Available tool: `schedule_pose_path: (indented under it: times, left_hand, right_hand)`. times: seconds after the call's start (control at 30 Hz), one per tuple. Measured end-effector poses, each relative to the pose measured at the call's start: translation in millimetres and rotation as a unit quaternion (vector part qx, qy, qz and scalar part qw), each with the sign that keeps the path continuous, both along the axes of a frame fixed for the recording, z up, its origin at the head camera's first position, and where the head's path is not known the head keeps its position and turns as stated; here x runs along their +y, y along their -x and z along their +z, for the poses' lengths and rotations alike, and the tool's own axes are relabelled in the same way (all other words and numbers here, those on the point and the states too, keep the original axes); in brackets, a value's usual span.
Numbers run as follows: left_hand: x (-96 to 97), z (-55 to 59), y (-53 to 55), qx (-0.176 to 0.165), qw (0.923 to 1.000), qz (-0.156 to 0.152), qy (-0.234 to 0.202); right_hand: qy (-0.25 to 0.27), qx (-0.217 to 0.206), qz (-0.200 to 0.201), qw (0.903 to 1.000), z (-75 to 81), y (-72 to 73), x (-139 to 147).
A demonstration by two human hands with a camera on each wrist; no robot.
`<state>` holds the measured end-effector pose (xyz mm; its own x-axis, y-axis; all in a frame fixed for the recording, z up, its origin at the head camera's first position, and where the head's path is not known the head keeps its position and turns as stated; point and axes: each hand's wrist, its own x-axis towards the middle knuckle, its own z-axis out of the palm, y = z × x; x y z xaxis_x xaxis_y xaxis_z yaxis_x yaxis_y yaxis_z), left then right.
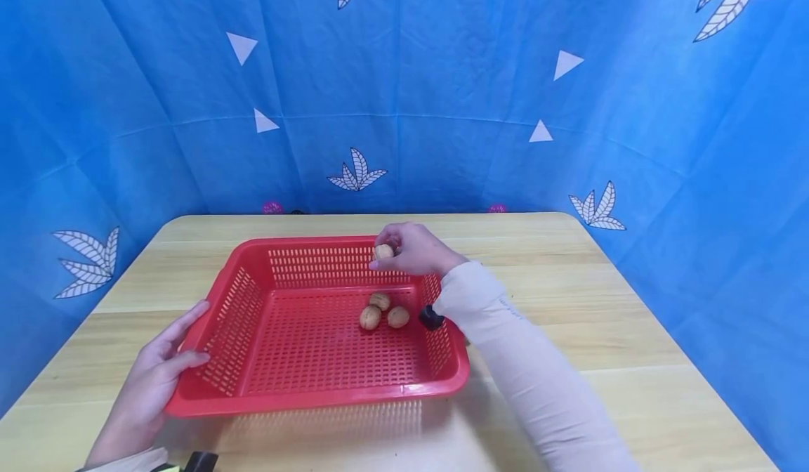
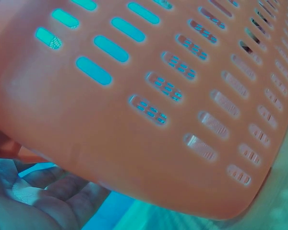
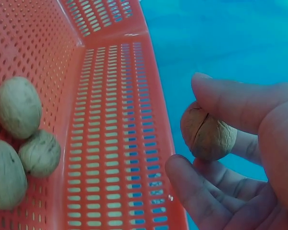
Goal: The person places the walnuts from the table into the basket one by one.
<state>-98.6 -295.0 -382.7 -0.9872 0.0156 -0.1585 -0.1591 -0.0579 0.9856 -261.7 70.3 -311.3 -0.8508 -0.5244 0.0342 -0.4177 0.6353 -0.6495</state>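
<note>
Pale wood desk (image 1: 588,317) fills the lower frame. At lower left, your left hand (image 1: 152,366) rests at the left rim of the red basket (image 1: 316,400), thumb over it; whether it grips cannot be told. Three loose walnuts (image 1: 370,317) lie at lower centre, on the basket floor, nearer your right hand (image 1: 413,247). That hand pinches a held walnut (image 1: 383,251) near frame centre, by the far rim, higher in frame than those three; its long axis is unclear. Behind, you have blue cloth (image 1: 404,71).
</note>
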Motion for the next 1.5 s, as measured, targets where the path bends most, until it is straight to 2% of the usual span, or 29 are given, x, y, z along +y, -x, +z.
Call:
schedule_pose_path:
  times: [0.2,0.37,0.53,0.63,0.8,1.07,1.13,1.23,1.3,1.4,1.47,1.5]
  left_hand:
    - [-2.1,0.9,-2.6,-0.036,0.9991,0.006,0.021]
    - [-1.5,0.9,-2.4,-0.019,0.9997,0.003,0.015]
    - [0.1,1.7,-1.0,-0.024,0.9997,0.002,0.011]
    - [0.5,0.4,-0.8,-0.026,0.9996,0.005,0.01]
    - [0.9,-1.0,-0.8,-0.02,0.9998,0.006,0.005]
    - [-1.3,-1.6,0.4,-0.015,0.9999,0.005,0.007]
    - [-2.4,-2.1,0.6,-0.017,0.9998,0.005,0.005]
    - [-3.5,-2.7,1.1,-0.022,0.9997,0.004,0.005]
    - [-3.9,-2.6,1.5,-0.022,0.9997,0.005,0.004]
    - [-4.1,-2.1,2.0,-0.022,0.9997,0.004,0.005]
    - [-3.6,-2.0,2.4,-0.022,0.9997,0.002,0.004]
    - [-3.3,-2.1,2.5,-0.023,0.9997,0.001,0.003]
  right_hand:
    - [-0.006,-0.012,0.011,0.9999,-2.7,-2.5,-10.1]
    - [0.0,-0.033,0.012,0.9994,0.0,-4.1,-16.8]
    - [-0.002,-0.038,0.015,0.9991,-1.0,-4.3,-24.2]
    - [0.0,-0.046,0.018,0.9988,-4.7,-4.2,-28.8]
    - [0.004,-0.082,0.011,0.9966,-14.5,-3.8,-33.3]
    - [-0.038,-0.092,0.003,0.995,-26.0,-4.3,-38.3]
    - [-0.034,-0.116,-0.005,0.9927,-26.4,-7.5,-40.2]
    - [-0.017,-0.175,-0.027,0.9841,-26.1,-13.2,-42.6]
    - [-0.028,-0.178,-0.026,0.9832,-26.5,-16.2,-44.0]
    - [-0.057,-0.153,-0.011,0.9865,-26.2,-20.1,-45.9]
    - [-0.055,-0.168,-0.021,0.9841,-25.7,-23.9,-46.0]
    - [-0.041,-0.191,-0.03,0.9802,-25.4,-26.5,-45.8]
